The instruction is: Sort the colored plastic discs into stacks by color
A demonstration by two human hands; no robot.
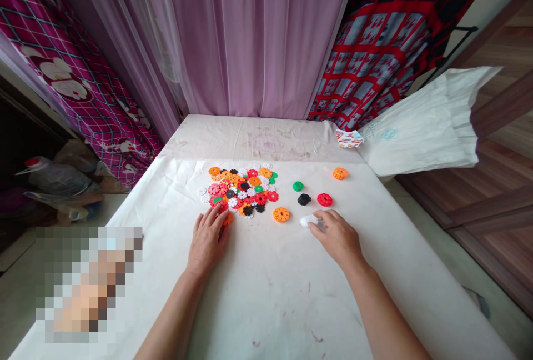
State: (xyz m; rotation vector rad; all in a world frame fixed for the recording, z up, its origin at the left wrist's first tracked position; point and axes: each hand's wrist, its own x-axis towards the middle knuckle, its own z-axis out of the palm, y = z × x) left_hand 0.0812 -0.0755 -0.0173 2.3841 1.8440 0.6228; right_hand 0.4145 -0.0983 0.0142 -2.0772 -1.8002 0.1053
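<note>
On the white-covered table [266,288] lies a mixed heap of flower-shaped plastic discs [242,186] in red, orange, white, black and green. My left hand [209,236] rests at the heap's near left edge, fingers apart over red discs and an orange disc [228,219]. To the right, my right hand [338,235] pinches a small stack of white discs [308,220] between thumb and fingers, low at the tabletop. Around it sit single-colour stacks: orange discs [281,214], black discs [304,199], red discs [325,199] and green discs [297,186].
Farther back at the right is another orange stack [340,173]. A white bag [425,121] leans over the table's right edge, beside a small patterned packet [350,138]. Purple curtains [250,38] hang behind the table. A large plastic bottle [56,179] stands at the left.
</note>
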